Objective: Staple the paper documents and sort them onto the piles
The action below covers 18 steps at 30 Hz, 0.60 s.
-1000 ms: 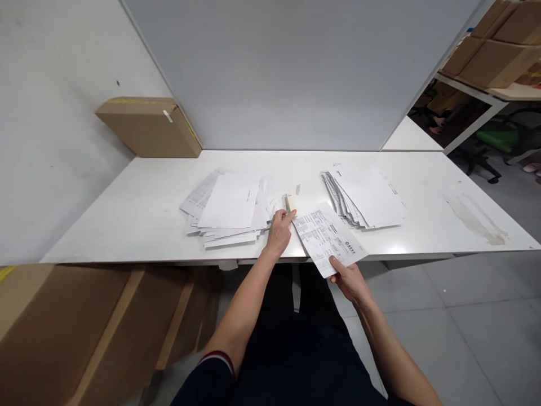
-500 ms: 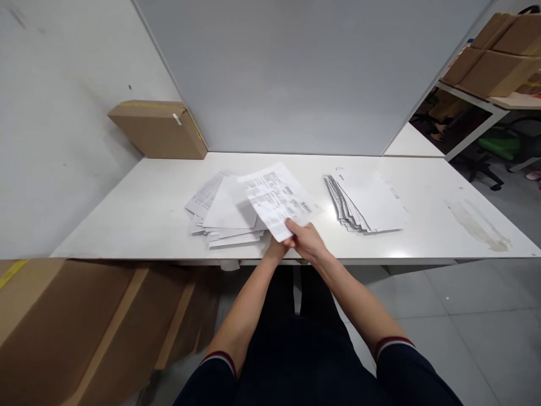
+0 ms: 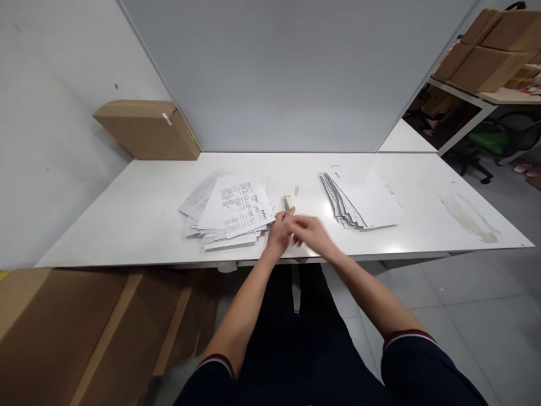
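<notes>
Pale block [image 3: 288, 202] lies just beyond left hand [image 3: 279, 232] – right hand [image 3: 311, 232] blurred – both grips unclear.

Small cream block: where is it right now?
Head view: the cream block is on the white table, just beyond the left hand, between the two paper piles, nearer the left one.

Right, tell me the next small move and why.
Probably move the right hand over to the right paper pile: the printed sheet lies on the left pile, and no sheet shows in the right hand, though that hand is blurred.
</notes>
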Each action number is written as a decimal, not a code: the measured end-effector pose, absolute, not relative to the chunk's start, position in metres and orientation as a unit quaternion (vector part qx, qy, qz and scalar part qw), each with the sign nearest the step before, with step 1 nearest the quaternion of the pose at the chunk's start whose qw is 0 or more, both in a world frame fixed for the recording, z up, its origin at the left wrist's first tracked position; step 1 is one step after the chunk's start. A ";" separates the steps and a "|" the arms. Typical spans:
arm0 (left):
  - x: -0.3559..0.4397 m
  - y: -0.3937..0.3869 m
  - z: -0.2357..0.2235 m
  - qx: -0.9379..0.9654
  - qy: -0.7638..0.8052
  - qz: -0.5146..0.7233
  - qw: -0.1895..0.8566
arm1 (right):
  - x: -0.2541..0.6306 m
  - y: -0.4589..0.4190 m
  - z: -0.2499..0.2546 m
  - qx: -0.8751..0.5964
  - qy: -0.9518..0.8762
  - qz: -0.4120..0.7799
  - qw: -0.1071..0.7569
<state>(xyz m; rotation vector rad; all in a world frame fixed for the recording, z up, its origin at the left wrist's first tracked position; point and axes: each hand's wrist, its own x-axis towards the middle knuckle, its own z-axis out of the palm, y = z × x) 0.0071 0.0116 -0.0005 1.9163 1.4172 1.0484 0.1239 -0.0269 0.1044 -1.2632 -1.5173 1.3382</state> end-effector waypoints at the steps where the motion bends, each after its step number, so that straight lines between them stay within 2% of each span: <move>1: 0.007 0.012 0.000 0.717 0.525 0.382 0.252 | 0.152 -0.019 0.104 -0.562 -0.597 0.390 0.418; 3: 0.006 0.012 0.000 0.737 0.525 0.367 0.213 | 0.208 0.000 0.099 -0.682 -0.573 0.139 0.433; 5: 0.006 0.012 0.001 0.750 0.519 0.366 0.187 | 0.252 0.017 0.087 -0.752 -0.559 0.024 0.349; 7: 0.004 0.011 0.002 0.742 0.514 0.386 0.190 | 0.279 0.028 0.073 -0.777 -0.573 0.024 0.260; 9: 0.002 0.012 0.002 0.705 0.519 0.432 0.217 | 0.288 0.033 0.060 -0.780 -0.585 0.047 0.215; 14: -0.004 0.016 -0.004 0.547 0.512 0.570 0.337 | 0.286 0.036 0.052 -0.782 -0.576 0.045 0.236; 18: -0.004 0.017 -0.007 0.518 0.489 0.592 0.376 | 0.285 0.039 0.058 -0.796 -0.564 0.050 0.213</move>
